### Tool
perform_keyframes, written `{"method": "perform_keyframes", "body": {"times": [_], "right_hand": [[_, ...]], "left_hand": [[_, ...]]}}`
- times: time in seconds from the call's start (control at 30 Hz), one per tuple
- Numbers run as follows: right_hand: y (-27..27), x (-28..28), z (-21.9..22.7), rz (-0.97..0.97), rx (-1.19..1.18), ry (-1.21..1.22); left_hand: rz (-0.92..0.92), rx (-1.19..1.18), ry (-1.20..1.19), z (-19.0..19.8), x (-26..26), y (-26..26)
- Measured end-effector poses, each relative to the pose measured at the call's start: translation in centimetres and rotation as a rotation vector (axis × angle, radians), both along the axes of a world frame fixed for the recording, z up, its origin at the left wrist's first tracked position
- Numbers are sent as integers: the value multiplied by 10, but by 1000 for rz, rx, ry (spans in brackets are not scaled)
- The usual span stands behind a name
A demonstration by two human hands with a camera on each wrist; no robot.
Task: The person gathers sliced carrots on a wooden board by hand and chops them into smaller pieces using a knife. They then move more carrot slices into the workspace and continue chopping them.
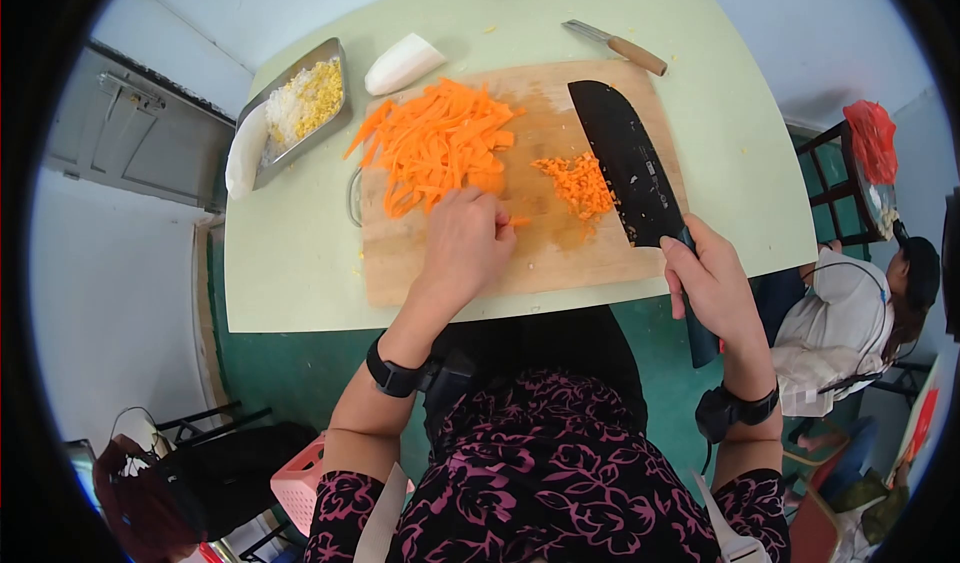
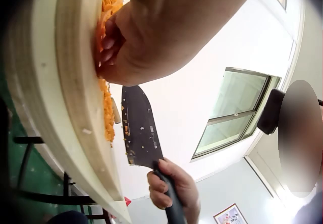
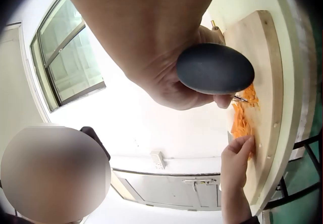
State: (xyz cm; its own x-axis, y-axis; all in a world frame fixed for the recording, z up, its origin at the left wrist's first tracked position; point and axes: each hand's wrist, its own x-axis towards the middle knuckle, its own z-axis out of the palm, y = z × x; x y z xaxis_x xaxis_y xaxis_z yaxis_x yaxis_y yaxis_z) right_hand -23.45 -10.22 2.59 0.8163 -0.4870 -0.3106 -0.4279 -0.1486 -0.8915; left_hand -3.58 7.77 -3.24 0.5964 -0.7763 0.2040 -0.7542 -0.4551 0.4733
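My right hand (image 1: 712,278) grips the dark handle of a broad black kitchen knife (image 1: 630,163). Bits of carrot cling along the blade, which overlaps the right part of the wooden cutting board (image 1: 570,273). Low over the board, the curled fingers of my left hand (image 1: 468,238) pinch carrot strips, an orange end showing beside the thumb. A heap of carrot strips (image 1: 440,138) lies just beyond that hand. Between the heap and the blade sits a small pile of chopped carrot (image 1: 578,183). In the right wrist view, the knife's handle (image 3: 216,68) hides most of the gripping fingers.
A metal tray (image 1: 343,113) of white and yellow chopped food stands at the table's left, a white radish piece (image 1: 245,153) against it. Another white radish piece (image 1: 403,63) lies behind the board. A wooden-handled peeler (image 1: 635,55) rests at the back right. Someone (image 1: 850,303) sits at right.
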Motion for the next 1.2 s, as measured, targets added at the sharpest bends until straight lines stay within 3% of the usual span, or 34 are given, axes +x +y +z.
{"method": "perform_keyframes", "body": {"times": [0.2, 0.4, 0.7, 1.0, 1.07, 1.2], "right_hand": [[14, 1, 7, 116, -77, 119], [32, 13, 4, 122, -372, -71], [41, 32, -13, 206, -653, 11], [27, 52, -9, 249, -653, 122], [24, 50, 3, 201, -525, 154], [27, 38, 15, 142, -484, 106]], "left_hand": [[-8, -28, -39, 3, -7, -3], [8, -72, -9, 0, -8, -15], [-8, -267, -85, -17, -5, -29], [62, -288, 57, -14, -10, -34], [61, -313, 74, -16, -11, -34], [60, -329, 63, -19, -12, -33]]}}
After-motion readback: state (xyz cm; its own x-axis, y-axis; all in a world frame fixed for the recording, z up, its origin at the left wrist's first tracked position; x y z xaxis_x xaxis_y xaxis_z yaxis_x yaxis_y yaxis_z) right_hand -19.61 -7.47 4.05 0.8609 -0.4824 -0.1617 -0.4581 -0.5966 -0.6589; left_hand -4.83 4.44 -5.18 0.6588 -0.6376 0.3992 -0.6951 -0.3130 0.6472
